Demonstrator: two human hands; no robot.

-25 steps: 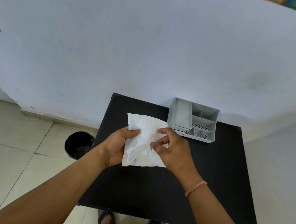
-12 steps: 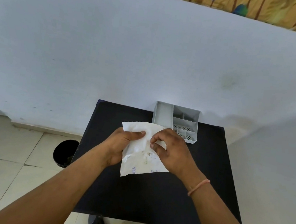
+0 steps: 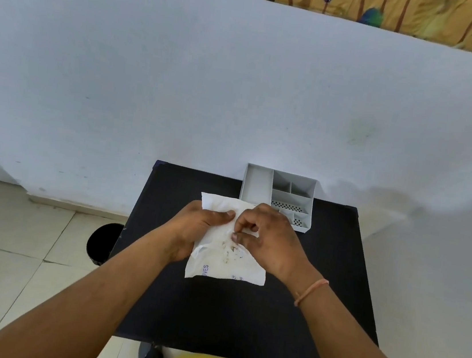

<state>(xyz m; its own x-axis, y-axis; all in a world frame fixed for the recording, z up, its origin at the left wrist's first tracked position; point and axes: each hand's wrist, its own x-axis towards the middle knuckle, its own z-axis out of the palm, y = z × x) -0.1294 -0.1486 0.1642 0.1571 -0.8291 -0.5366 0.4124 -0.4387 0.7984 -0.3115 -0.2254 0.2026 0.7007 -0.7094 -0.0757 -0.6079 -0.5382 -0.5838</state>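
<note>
A white plastic pouch point(image 3: 224, 261) with blue print and small pale bits inside is held above the black table point(image 3: 241, 314). My left hand point(image 3: 192, 227) grips its left side, thumb across the upper front. My right hand point(image 3: 268, 240) pinches the pouch near its upper right with curled fingers. Just behind the hands, a grey organiser tray point(image 3: 258, 184) with several compartments stands at the table's far edge.
A pale wall rises right behind the table, with a patterned yellow hanging point(image 3: 371, 4) at the top. A black round bin point(image 3: 103, 242) stands on the tiled floor left of the table. A sandalled foot point(image 3: 150, 356) shows under the near edge.
The view has tilted up, showing more wall. My right fingers have curled tighter onto the pouch's upper part. The pouch has stayed in both hands at about the same place.
</note>
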